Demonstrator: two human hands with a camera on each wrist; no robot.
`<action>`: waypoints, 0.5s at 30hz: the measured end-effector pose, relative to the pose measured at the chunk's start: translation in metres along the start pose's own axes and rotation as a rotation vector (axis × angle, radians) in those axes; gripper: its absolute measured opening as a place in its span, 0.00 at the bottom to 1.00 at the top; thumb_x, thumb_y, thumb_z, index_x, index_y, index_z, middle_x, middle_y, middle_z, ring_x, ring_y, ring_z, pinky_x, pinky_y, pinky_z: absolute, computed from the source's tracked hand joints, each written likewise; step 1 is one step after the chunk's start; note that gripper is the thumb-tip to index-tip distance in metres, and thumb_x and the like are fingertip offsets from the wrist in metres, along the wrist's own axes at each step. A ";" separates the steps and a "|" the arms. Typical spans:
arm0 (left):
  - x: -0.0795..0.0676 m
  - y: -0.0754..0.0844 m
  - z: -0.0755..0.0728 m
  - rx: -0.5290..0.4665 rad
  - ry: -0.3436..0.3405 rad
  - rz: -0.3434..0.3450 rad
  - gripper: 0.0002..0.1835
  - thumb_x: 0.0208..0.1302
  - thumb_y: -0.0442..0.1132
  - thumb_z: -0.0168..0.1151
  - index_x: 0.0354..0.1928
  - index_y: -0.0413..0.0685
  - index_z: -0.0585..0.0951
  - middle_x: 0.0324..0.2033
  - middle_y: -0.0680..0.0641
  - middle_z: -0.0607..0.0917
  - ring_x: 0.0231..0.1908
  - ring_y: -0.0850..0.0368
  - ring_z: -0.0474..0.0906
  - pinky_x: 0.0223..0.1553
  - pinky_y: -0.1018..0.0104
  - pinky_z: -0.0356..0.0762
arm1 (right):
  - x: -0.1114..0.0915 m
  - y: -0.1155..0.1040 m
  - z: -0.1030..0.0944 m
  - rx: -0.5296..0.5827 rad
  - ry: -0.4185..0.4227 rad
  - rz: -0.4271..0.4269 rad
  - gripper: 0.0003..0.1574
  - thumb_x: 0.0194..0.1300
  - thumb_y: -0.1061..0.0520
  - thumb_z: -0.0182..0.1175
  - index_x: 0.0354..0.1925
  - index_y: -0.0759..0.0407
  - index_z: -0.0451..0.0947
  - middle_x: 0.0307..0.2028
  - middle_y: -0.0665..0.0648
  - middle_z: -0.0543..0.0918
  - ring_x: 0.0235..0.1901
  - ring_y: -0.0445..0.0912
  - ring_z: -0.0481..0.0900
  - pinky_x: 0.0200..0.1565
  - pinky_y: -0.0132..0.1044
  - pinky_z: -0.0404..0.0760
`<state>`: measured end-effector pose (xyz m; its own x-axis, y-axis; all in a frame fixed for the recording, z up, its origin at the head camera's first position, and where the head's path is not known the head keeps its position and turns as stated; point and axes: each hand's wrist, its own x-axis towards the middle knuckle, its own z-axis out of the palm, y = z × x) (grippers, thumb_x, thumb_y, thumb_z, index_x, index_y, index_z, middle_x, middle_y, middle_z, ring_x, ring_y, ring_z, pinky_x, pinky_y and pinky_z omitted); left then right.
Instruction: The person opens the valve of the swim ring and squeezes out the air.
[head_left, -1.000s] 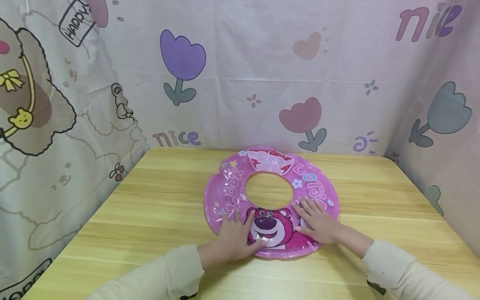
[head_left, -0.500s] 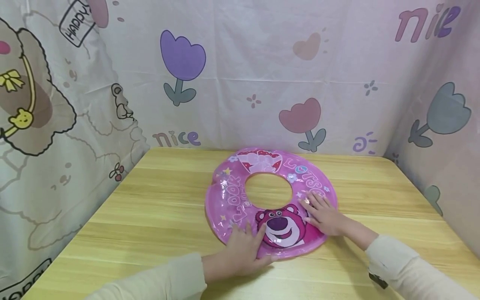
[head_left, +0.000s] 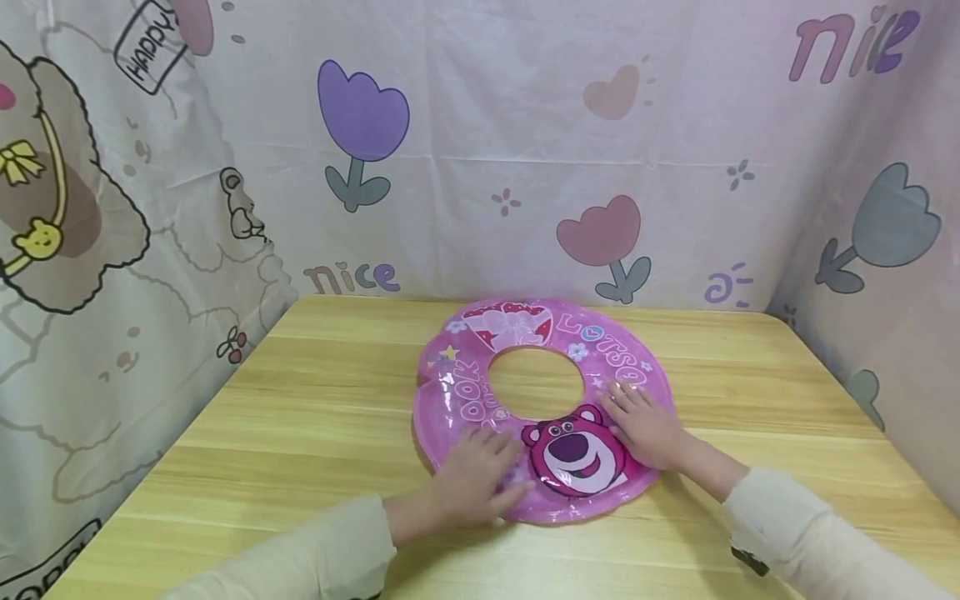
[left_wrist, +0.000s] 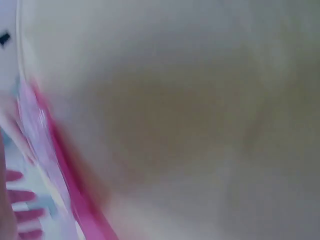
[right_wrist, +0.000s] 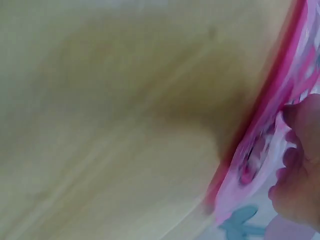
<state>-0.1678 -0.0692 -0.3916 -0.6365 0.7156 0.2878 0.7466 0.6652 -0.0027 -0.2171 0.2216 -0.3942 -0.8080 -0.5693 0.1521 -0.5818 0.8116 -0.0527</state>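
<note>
A pink see-through inflatable swim ring point(head_left: 442, 417) lies flat on the wooden table, with a bear's face printed on its near side. Its left edge is dented and looks soft. Over the near left part of the ring is my left hand point(head_left: 480, 475), palm down and slightly blurred; whether it touches cannot be told. My right hand point(head_left: 645, 429) rests on the ring's right side with the fingers extended, beside the bear's face. The left wrist view catches the ring point(left_wrist: 65, 170) at its left edge, with spread fingertips point(left_wrist: 27, 215) near it. In the right wrist view, the ring point(right_wrist: 250, 155) appears beside my hand.
The light wooden table point(head_left: 300, 400) spreads around the ring on all sides. A printed cloth point(head_left: 480, 108) with tulips hangs behind the table's far edge. Another patterned cloth point(head_left: 180, 358) hangs along the left side.
The ring has turned counterclockwise: the bear's face shifted right and the bow print at the far side shifted left. My left hand followed right, then moved back left; my right hand slid slightly away.
</note>
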 end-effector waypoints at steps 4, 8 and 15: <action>0.002 -0.026 0.004 0.020 -0.003 0.044 0.35 0.62 0.63 0.50 0.62 0.44 0.69 0.65 0.37 0.67 0.66 0.38 0.60 0.65 0.44 0.60 | 0.003 -0.023 0.005 0.067 -0.022 -0.020 0.37 0.69 0.47 0.49 0.66 0.69 0.57 0.68 0.70 0.56 0.68 0.66 0.51 0.66 0.60 0.53; 0.004 -0.039 0.011 0.025 -0.130 0.010 0.44 0.60 0.70 0.43 0.69 0.47 0.61 0.70 0.36 0.54 0.69 0.33 0.47 0.67 0.38 0.50 | 0.007 -0.041 0.013 0.100 -0.066 -0.067 0.45 0.68 0.38 0.46 0.69 0.67 0.50 0.70 0.68 0.50 0.70 0.64 0.47 0.68 0.57 0.50; 0.004 -0.043 0.020 0.110 -0.244 -0.083 0.52 0.50 0.78 0.44 0.71 0.54 0.54 0.71 0.36 0.48 0.70 0.31 0.39 0.62 0.27 0.38 | 0.012 -0.055 0.023 0.115 -0.145 -0.106 0.49 0.66 0.34 0.45 0.70 0.66 0.48 0.71 0.69 0.46 0.71 0.65 0.41 0.68 0.61 0.46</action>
<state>-0.2060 -0.0905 -0.4099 -0.7326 0.6787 0.0523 0.6728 0.7336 -0.0961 -0.1966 0.1673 -0.4127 -0.7421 -0.6701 0.0194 -0.6641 0.7309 -0.1577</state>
